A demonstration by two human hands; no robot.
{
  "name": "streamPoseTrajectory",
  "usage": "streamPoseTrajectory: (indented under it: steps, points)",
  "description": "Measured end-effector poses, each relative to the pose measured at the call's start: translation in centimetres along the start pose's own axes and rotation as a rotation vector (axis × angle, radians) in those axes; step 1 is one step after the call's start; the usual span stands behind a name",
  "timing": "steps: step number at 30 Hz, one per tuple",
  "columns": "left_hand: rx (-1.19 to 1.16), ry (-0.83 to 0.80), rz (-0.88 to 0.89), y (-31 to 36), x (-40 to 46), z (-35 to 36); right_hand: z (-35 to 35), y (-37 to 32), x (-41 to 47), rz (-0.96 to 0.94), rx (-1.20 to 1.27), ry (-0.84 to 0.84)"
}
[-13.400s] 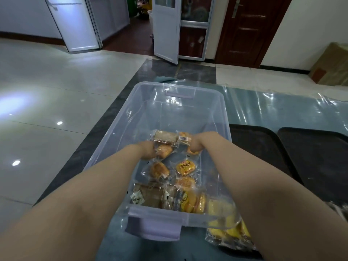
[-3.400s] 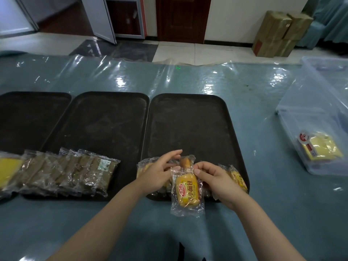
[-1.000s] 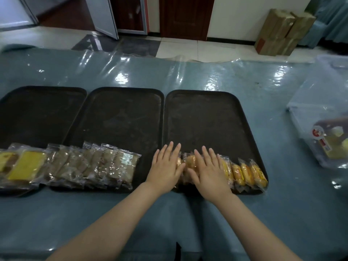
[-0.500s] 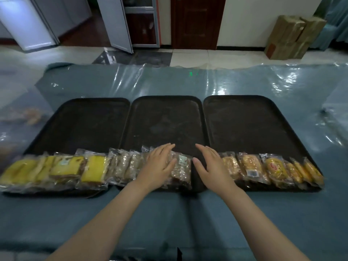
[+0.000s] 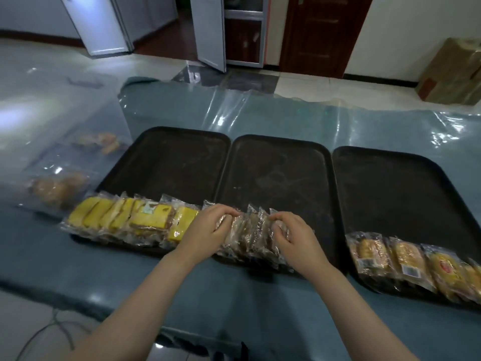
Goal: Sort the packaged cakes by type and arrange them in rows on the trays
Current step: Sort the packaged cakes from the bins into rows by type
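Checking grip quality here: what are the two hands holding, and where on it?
Both grip the brown cake row on the middle tray: left hand at its left end, right hand at its right.

One head-worn wide-angle view looks forward and down from above the near edge of the worktop (image 5: 260, 295), close over three trays (image 5: 281, 162) mid-frame, with floor and doors (image 5: 322, 35) along the top

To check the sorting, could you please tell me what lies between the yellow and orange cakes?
Head view: the brown cakes, held by both hands.
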State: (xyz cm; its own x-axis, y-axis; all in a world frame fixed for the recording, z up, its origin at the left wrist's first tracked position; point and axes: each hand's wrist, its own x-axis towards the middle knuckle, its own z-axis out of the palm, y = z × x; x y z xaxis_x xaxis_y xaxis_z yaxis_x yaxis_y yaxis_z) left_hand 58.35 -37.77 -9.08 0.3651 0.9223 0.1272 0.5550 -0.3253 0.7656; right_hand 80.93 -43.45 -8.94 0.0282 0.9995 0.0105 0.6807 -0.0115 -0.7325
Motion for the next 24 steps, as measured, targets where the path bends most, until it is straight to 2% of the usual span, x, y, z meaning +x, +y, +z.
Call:
streamPoseTrajectory:
  steps: [7,13,20,24]
  points:
    - [-0.065,0.085,-0.076,-2.4,-1.0,-2.7,2.7,-2.8,2.2,-0.001,0.074,-0.032]
    - [-0.062,0.012,-0.071,-7.2,-0.8,-6.2,6.7,-6.5,4.3,0.006,-0.029,-0.171]
    - [0.01,-0.148,-0.012,-14.0,-1.6,-14.8,15.7,-12.5,6.2,0.097,0.11,-0.063]
    - [0.012,-0.138,0.005,-17.1,-2.2,-19.9,19.8,-16.0,6.4,0.081,0.126,-0.032]
